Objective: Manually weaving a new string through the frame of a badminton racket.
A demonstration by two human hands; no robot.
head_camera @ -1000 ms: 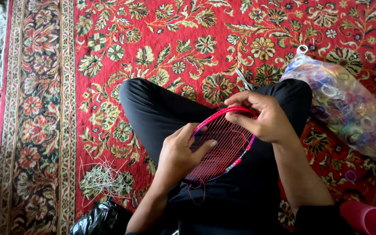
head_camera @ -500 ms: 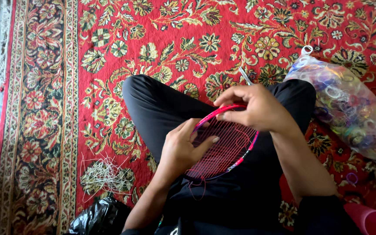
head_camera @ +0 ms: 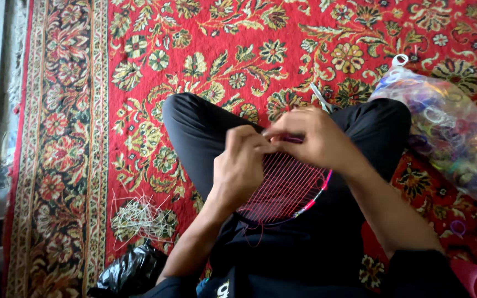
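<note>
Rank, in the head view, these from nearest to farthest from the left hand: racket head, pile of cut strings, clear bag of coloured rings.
1. racket head: under the left hand, touching.
2. pile of cut strings: on the carpet, to its left.
3. clear bag of coloured rings: far right.

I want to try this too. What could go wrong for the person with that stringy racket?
Both hands, left hand and right hand, meet at the top of the pink racket resting on the lap. The thin strings might pinch or cut fingers if pulled hard. Scissors lie by the knee and could poke a leg. The pile of cut string on the carpet could tangle toes.
</note>
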